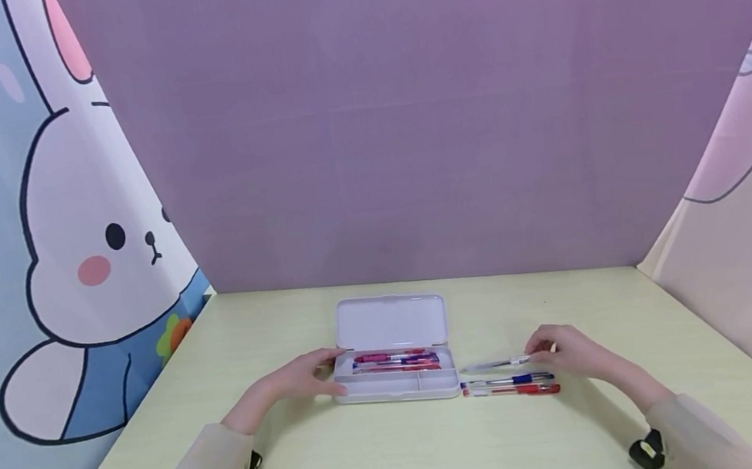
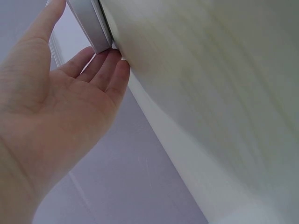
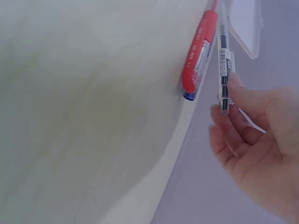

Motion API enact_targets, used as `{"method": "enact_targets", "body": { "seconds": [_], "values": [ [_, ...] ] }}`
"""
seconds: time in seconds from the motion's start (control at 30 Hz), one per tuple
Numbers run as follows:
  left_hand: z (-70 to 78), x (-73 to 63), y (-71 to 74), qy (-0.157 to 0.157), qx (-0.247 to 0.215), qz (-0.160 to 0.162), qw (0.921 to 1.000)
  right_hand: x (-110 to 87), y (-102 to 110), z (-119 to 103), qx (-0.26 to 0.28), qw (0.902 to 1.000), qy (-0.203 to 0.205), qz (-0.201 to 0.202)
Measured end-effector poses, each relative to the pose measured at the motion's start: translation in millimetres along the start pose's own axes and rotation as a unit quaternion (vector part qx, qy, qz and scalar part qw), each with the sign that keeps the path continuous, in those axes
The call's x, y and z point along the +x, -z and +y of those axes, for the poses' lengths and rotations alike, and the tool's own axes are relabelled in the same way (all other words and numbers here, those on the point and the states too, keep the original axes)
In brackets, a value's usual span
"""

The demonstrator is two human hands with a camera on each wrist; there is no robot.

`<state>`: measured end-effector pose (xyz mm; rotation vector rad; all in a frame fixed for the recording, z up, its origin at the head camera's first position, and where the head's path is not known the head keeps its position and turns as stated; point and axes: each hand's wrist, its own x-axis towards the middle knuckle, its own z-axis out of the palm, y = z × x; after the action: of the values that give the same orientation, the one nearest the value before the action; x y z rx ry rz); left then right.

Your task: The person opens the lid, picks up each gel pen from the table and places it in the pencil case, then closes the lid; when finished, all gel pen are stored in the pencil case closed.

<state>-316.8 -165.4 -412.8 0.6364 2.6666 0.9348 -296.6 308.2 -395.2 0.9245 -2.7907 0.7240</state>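
A white pencil case (image 1: 398, 397) lies with its lid (image 1: 391, 322) raised. Inside its long rear compartment are several red and blue pens (image 1: 397, 362). My left hand (image 1: 298, 376) grips the case's left end, thumb at the front and fingers toward the back; the left wrist view shows the fingertips against that end. Right of the case, my right hand (image 1: 570, 349) pinches a clear pen with dark bands (image 3: 224, 70) by one end, thumb against fingers. Its other end points toward the case. In front of it lie a blue pen (image 1: 532, 378) and a red gel pen (image 3: 201, 51), side by side.
Everything stands on a pale wooden table (image 1: 401, 456). A purple cloth backdrop (image 1: 405, 123) rises behind its far edge. Printed curtains flank the table, with a cartoon rabbit (image 1: 79, 198) on the left one.
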Motion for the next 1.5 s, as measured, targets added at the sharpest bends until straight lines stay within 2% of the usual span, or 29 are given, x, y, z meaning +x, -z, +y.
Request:
{"method": "enact_targets", "body": {
  "seconds": [0.33,0.5,0.73,0.97,1.2,1.5],
  "values": [
    [-1.2,0.3,0.0,-0.008,0.006,0.001,1.0,4.6,2,-6,0.002,0.9984,-0.006,0.056],
    [-1.7,1.0,0.1,-0.011,0.007,0.0,0.9999,11.4,0,-12,0.005,0.9975,-0.007,0.07],
    [-2.2,1.0,0.3,-0.011,0.003,-0.001,0.9999,25.4,-6,-25,0.011,0.9981,-0.01,0.06],
    [-2.2,1.0,0.6,-0.013,0.008,-0.001,0.9999,41.6,-18,-36,0.0,0.9975,0.008,0.07],
    [-1.4,0.7,0.8,-0.004,0.007,0.002,1.0,57.7,-28,-50,0.01,0.9983,-0.014,0.056],
    [-1.8,0.3,0.0,-0.005,0.007,0.004,1.0,75.7,-41,-70,0.018,0.999,0.009,0.04]
  ]
}}
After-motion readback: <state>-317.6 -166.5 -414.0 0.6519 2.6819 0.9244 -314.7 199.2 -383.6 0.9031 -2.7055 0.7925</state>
